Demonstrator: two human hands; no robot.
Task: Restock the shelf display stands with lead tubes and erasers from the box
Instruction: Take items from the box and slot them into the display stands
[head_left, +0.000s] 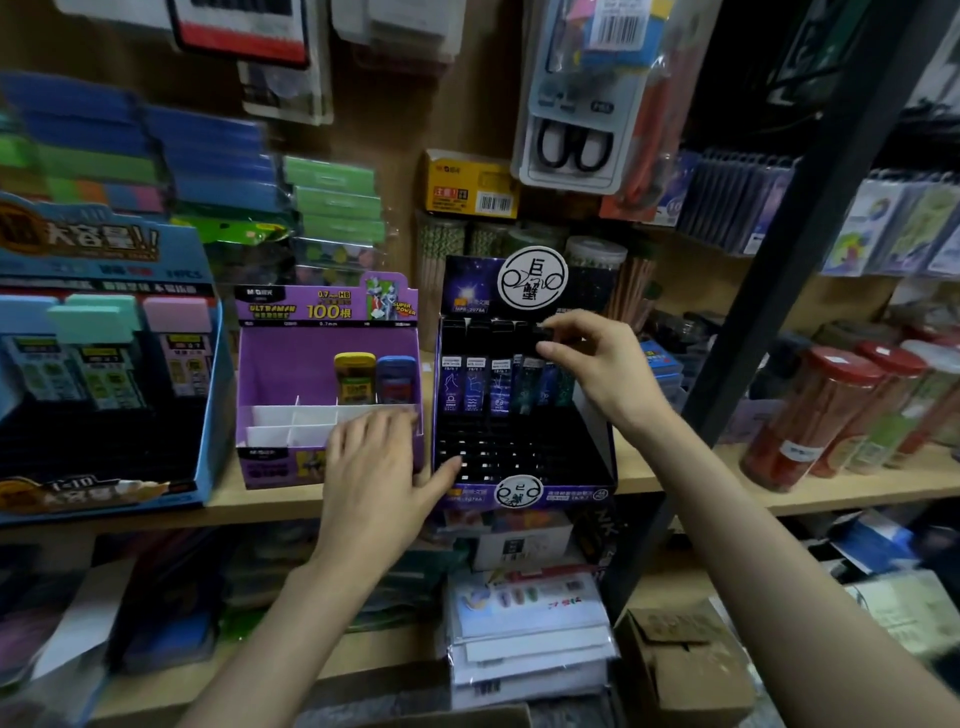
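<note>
Right hand (597, 364): grip nearly closed; thumb and forefinger pinch the black cap of a lead tube (531, 376) at the right end of the back row.
Why held so: a fingertip pinch at the very top stays clear of the neighbouring tubes. Judged to be seating this tube in its slot.
Left hand (374, 467): grip open and holding nothing; the fingers lie straight on the front right corner of the purple stand (270, 364), with the thumb reaching onto the black stand (524, 493).
Why placed so: judged to steady both stands while the other hand works.
Black stand: mid-view on the shelf (675, 462); slotted grid, only the back row filled, front rows bare.
Tube row (475, 384): upright, slim, dark blue to teal starry bodies, black caps, white label bands.
Purple stand: at 9 o'clock of the black stand, just beside it; white dividers, with a yellow case (355, 376) and a blue case (396, 379) at the back right.
Progress: early, by the bare slots.
Carton (680, 670): 5 o'clock, below the shelf; cannot tell if it is the supply box.
</note>
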